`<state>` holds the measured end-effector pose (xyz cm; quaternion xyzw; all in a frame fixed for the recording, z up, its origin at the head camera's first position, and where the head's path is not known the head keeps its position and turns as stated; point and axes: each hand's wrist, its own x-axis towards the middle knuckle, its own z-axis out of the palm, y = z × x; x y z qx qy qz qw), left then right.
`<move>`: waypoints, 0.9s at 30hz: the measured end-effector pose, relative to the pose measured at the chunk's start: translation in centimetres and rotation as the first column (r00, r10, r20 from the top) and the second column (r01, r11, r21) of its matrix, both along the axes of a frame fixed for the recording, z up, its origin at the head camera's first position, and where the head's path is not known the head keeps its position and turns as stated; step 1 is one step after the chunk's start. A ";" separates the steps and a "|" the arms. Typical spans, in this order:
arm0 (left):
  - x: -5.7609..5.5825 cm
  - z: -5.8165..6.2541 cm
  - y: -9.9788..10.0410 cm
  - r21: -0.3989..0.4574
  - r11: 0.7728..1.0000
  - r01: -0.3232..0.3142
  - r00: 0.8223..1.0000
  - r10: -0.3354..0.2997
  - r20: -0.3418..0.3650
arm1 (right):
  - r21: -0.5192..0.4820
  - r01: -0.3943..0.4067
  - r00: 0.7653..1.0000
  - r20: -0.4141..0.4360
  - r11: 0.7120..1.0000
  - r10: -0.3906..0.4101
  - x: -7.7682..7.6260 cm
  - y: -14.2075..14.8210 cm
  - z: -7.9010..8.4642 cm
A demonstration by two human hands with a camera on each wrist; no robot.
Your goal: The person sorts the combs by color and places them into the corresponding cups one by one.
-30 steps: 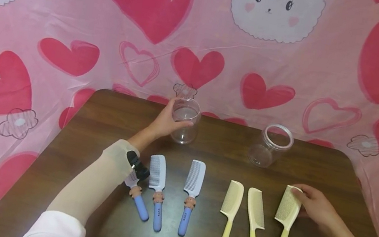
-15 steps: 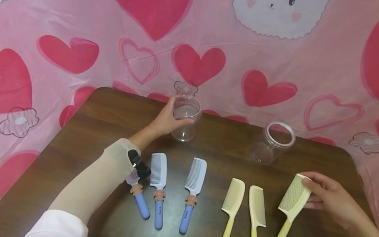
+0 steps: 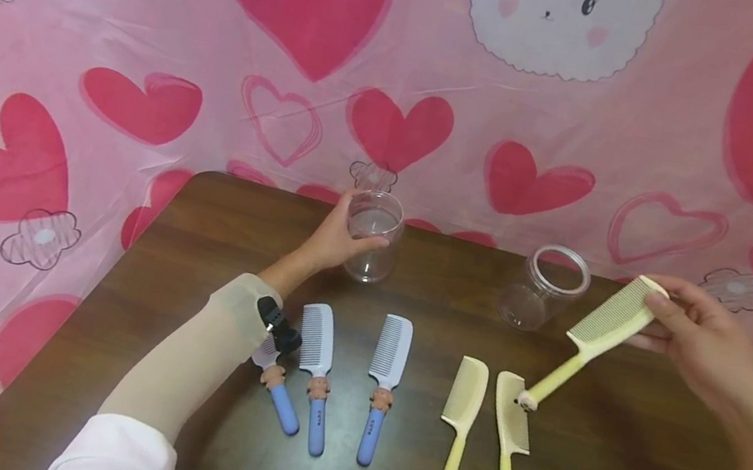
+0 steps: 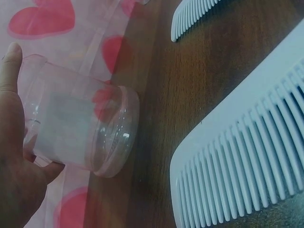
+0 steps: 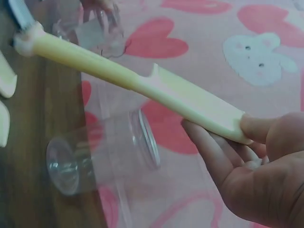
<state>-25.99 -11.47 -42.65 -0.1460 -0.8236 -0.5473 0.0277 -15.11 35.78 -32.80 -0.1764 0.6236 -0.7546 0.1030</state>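
- Two yellow combs lie nearest, the left yellow comb [image 3: 465, 393] and the right yellow comb [image 3: 508, 439], flat on the table [image 3: 411, 443] with handles toward the person; that direction probably suits someone working from this side.
- Three blue combs point the same way farther left: the outer blue comb [image 3: 283, 408], the middle blue comb [image 3: 318, 401] and the inner blue comb [image 3: 385, 375]. They are grouped apart from the yellow ones, seemingly sorted by colour. A black wrist strap [image 3: 279, 327] hides part of the outer one's head.
- Above the table, the right hand [image 3: 712, 345] grips the held yellow comb [image 3: 602, 325] by the end of its toothed head, thumb on one face and fingers on the other. Held there, its handle slants down and leftward, sticking out well away from the palm.
- Just beyond that comb, the right jar [image 3: 538, 297] stands mouth up on the table, untouched by either hand.
- At the table's far side, the left hand [image 3: 336, 240] grasps the left jar [image 3: 376, 247], fingers and thumb around its wall, probably to steady such light, clear plastic.
- Behind everything hangs a pink heart-patterned cloth [image 3: 409, 48], apparently a backdrop.
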 end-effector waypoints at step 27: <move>0.3 -0.3 -0.4 0.003 1.000 -0.001 1.000 0.001 -0.006 | -0.247 0.359 0.927 -0.017 0.900 -0.375 -6.5 -12.6 6.1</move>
